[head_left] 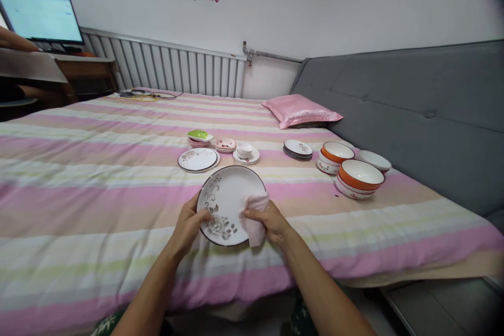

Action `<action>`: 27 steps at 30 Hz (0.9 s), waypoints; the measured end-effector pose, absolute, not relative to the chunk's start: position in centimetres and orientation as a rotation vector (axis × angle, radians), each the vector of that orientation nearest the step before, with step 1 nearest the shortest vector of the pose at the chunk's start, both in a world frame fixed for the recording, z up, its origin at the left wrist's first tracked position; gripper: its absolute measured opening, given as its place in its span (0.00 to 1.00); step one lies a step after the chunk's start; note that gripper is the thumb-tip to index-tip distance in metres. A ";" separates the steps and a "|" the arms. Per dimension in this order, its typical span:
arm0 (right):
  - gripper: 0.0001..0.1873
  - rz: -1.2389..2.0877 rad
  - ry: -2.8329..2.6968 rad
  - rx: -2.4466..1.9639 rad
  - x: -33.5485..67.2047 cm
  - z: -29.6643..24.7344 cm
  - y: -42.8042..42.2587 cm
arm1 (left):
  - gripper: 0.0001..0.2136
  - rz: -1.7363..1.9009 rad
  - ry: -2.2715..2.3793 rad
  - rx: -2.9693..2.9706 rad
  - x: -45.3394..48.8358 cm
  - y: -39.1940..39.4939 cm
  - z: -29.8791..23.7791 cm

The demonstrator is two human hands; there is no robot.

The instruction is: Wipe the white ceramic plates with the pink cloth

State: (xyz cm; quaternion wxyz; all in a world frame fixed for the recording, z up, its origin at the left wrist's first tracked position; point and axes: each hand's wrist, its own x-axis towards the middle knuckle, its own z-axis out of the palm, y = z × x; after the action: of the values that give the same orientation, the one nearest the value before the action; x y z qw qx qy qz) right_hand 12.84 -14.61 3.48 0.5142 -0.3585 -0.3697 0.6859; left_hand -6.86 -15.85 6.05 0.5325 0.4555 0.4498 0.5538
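Observation:
A white plate with a dark rim and a grey-brown flower pattern is held up above the near side of the bed, tilted toward me. My left hand grips its left edge, thumb on the face and fingers behind. On the right edge, my right hand pinches a pale pink cloth against the plate, thumb in front. The fingers behind the plate are hidden. Just beyond it lies a flat stack of plates, the top one flowered and dark-rimmed.
Small dishes, a green leaf-shaped dish and little white bowls stand farther back. Rightward are stacked small plates and orange-banded bowls. A pink pillow lies by the grey headboard. Another person's arm shows at the desk.

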 end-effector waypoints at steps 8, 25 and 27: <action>0.21 1.751 -1.060 -0.817 13.2 3.3 -15.0 | 0.30 1.097 1.009 1.080 -8.5 -16.0 7.1; 0.20 1.856 -0.734 -0.868 12.8 2.6 -14.3 | 0.22 1.093 1.055 0.785 -8.2 -15.7 7.4; 0.21 1.798 -0.613 -0.880 12.6 2.4 -13.8 | 0.24 1.082 1.023 0.770 -7.7 -15.7 7.3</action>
State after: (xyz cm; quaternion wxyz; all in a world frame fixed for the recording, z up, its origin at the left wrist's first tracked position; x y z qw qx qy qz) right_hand 12.63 -13.80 2.44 0.5007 -0.3638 -0.2534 0.7435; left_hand -7.65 -15.67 7.26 0.6687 0.3417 0.4535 0.4800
